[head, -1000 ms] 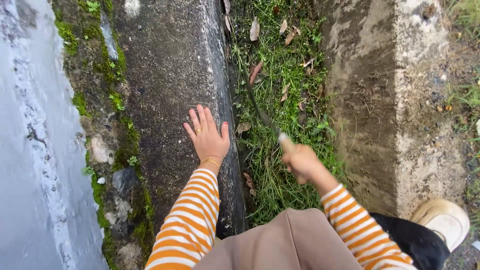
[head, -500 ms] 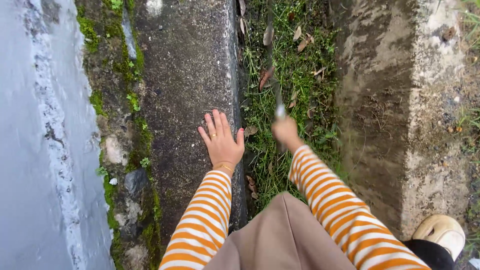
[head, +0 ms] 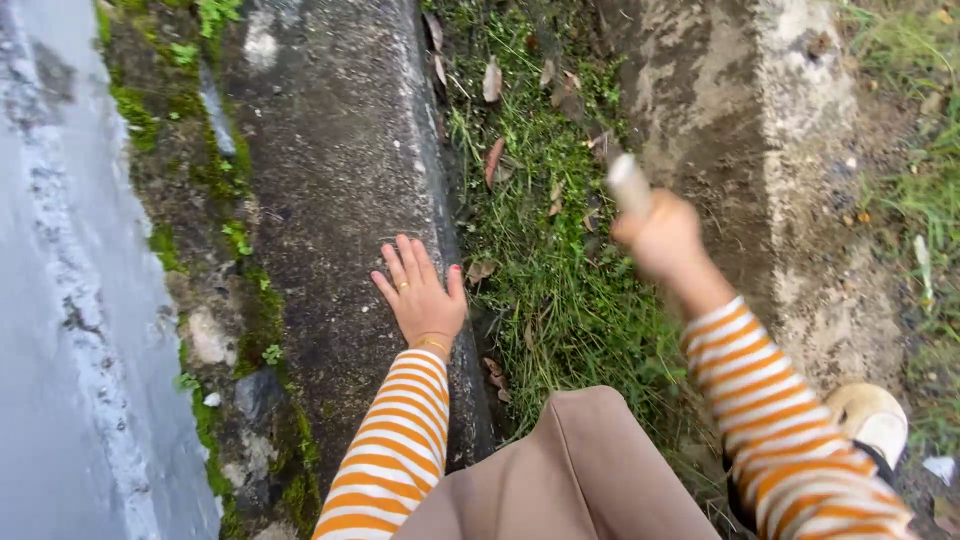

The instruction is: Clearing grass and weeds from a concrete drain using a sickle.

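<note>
Right hand (head: 662, 238) now raised, fingers clenched on pale handle (head: 629, 184); left hand (head: 424, 295) flat, fingers spread on concrete curb (head: 330, 150).

A pale, blurred tool handle (head: 630, 184) sticks up from the right hand's (head: 662, 237) closed fist, raised above the grass strip (head: 560, 290); its blade cannot be made out.

No packages, labels, signs or screens show anywhere in this view.
</note>
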